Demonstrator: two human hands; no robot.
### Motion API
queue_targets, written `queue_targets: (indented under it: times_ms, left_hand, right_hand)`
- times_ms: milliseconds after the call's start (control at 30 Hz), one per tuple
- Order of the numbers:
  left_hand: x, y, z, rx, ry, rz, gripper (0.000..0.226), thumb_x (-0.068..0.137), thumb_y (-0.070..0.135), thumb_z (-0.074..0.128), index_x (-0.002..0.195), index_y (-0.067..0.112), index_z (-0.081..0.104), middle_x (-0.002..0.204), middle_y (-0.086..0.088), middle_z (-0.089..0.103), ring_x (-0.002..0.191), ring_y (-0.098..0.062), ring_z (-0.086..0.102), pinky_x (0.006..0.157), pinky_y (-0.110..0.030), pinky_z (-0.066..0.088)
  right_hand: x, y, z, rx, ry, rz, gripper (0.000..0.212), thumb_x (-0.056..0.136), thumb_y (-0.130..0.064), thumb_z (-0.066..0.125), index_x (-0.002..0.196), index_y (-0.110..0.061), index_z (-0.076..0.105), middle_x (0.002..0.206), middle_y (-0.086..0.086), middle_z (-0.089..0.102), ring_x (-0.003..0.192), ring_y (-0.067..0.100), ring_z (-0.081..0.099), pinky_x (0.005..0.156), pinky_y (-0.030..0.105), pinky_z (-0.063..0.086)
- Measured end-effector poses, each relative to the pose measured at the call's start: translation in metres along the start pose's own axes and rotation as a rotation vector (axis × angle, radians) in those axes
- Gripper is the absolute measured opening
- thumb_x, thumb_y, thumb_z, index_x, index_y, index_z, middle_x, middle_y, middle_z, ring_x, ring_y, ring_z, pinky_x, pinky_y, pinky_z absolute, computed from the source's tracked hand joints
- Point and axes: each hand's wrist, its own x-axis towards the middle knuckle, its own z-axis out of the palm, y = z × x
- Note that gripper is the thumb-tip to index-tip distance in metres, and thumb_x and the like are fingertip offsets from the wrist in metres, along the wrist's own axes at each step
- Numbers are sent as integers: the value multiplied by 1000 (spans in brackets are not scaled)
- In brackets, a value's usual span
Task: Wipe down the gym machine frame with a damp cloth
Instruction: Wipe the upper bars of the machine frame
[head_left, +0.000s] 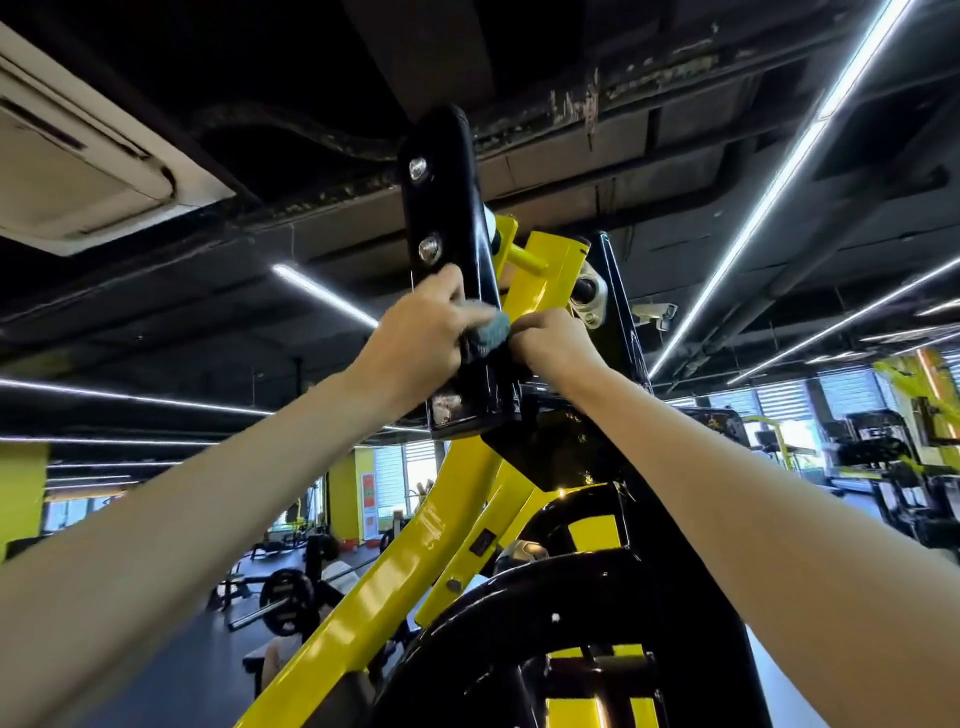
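Observation:
I am looking up at a gym machine with a yellow frame arm (400, 566) and a black upright plate (449, 208) bearing two bolts. A grey-blue cloth (491, 330) is bunched against the lower part of that black plate. My left hand (426, 322) grips the cloth and presses it on the plate, fingers curled round the plate's edge. My right hand (553, 338) is just right of the cloth, its fingers curled and pinching the cloth's dark lower end where the black plate meets the yellow arm. Most of the cloth is hidden by my hands.
A black curved frame section (519, 597) sits below between my forearms. A pivot bearing (589, 293) lies just above my right hand. Ceiling ducts and light strips (779, 171) run overhead. Other machines, a barbell with plates (285, 603) and benches stand in the background.

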Motion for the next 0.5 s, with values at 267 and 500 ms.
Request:
queue_targets:
  times_ms: [267,500]
  left_hand:
    - [29,-22,4,-67,109,-199,52,82,-17,46,124,8,63,89,-11,42,79,-31,49,74,-50,48]
    - [-17,-8,10,-148,78,-163,46,84,-14,48,123,6,64,86,-9,39,76,-31,48,68,-42,46]
  right_hand:
    - [-1,1,5,5,52,-17,32,86,-2,47,106,-8,72,99,16,69,90,31,65,73,28,51]
    - [-5,1,12,-13,148,-34,33,83,-1,46,103,-5,73,101,20,68,97,37,60,83,40,54]
